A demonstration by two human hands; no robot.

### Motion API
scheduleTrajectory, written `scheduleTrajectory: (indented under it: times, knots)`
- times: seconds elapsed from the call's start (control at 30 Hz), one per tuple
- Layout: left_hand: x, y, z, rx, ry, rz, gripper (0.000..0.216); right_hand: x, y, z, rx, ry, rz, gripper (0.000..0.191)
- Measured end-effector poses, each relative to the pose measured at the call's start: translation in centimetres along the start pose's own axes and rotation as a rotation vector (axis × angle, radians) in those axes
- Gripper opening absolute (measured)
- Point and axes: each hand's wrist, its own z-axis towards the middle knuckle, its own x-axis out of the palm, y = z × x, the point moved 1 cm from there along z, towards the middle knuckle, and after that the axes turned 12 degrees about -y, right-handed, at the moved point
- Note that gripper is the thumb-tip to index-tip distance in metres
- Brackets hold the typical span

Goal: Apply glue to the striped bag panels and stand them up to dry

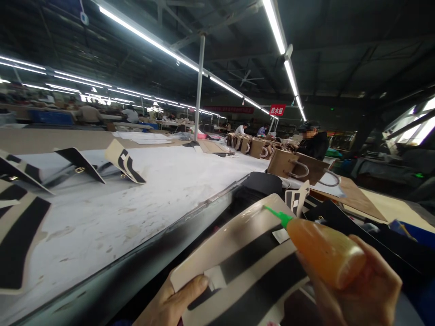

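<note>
At the bottom centre of the frame the left hand [170,305] pinches the near edge of a beige panel with black stripes [244,262], its thumb pressed flat on top beside a small white tab and the other fingers hidden underneath. The panel tilts up and away toward the middle of the frame. At the lower right the right hand [360,290] is closed around an amber squeeze bottle [326,253], fingers curled over its wide end. The bottle lies slanted, and its green nozzle [277,215] points toward the upper left, its tip just above the panel's far edge; whether it touches cannot be told.

Just beyond the panel, dark flat pieces [340,222] and another small striped piece [298,199] lie near the right centre. To the left a long white tabletop [136,203], stained in places, runs from the lower left toward the centre, with a dark edge along its near side. On it, at the left and upper left, lie more striped panels [125,163], some bent upward.

Farther off, right of centre, stand tan bags with loop handles [292,165], and behind them is a person in dark clothing [314,142]. In the far background other people work at benches under long strip lights [149,40], and a red sign [277,110] hangs from the ceiling.
</note>
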Motion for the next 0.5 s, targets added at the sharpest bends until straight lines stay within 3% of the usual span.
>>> scheduleTrajectory:
  times: [0.07, 0.17, 0.23, 0.37, 0.5]
  knots:
    - [-0.2, 0.1, 0.2, -0.013, -0.004, 0.003, 0.029, 0.5, 0.1, 0.0, -0.009, -0.038, 0.004, 0.081]
    - [-0.6, 0.8, 0.6, -0.042, -0.025, 0.064, 0.028, 0.6, 0.6, -0.5, 0.046, 0.103, 0.05, 0.074]
    - [-0.9, 1.2, 0.8, -0.037, -0.019, 0.101, 0.03, 0.5, 0.8, -0.6, 0.069, 0.129, 0.048, 0.071]
    - [-1.3, 1.6, 1.2, 0.0, -0.003, 0.126, 0.03, 1.2, -0.1, 0.6, 0.074, -0.032, 0.009, 0.08]
    - [-0.5, 0.3, 0.9, -0.014, -0.015, 0.09, 0.031, 2.4, -2.1, 2.4, 0.099, -0.134, 0.061, 0.083]
